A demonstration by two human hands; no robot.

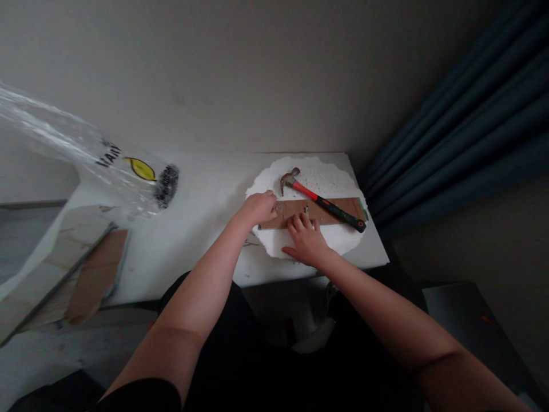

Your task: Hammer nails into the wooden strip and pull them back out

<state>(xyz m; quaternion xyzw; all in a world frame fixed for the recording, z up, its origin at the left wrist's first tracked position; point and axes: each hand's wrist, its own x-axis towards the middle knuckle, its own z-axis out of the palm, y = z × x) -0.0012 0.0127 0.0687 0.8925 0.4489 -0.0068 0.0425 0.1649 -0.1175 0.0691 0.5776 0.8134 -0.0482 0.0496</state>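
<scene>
A narrow brown board (334,212) lies on a white, rough-edged sheet (270,177) near the right end of the white table. My left hand (261,208) is closed at the board's left end, beside small bits that look like nails (278,207); what its fingers hold, if anything, is hidden. Spread across the board's lower edge, my right hand (307,239) rests with its fingers apart. Just beyond its fingertips is a small dark mark or piece (306,209), too small to name. A claw hammer (323,203) with a red and black handle lies diagonally over sheet and board.
Clear plastic wrap (103,160) with printed lettering and a yellow mark stands or hangs at left. Broken board pieces (96,274) lie at the table's left front. Dark blue curtains (463,126) hang at right. A wall (240,74) rises behind the table (193,229).
</scene>
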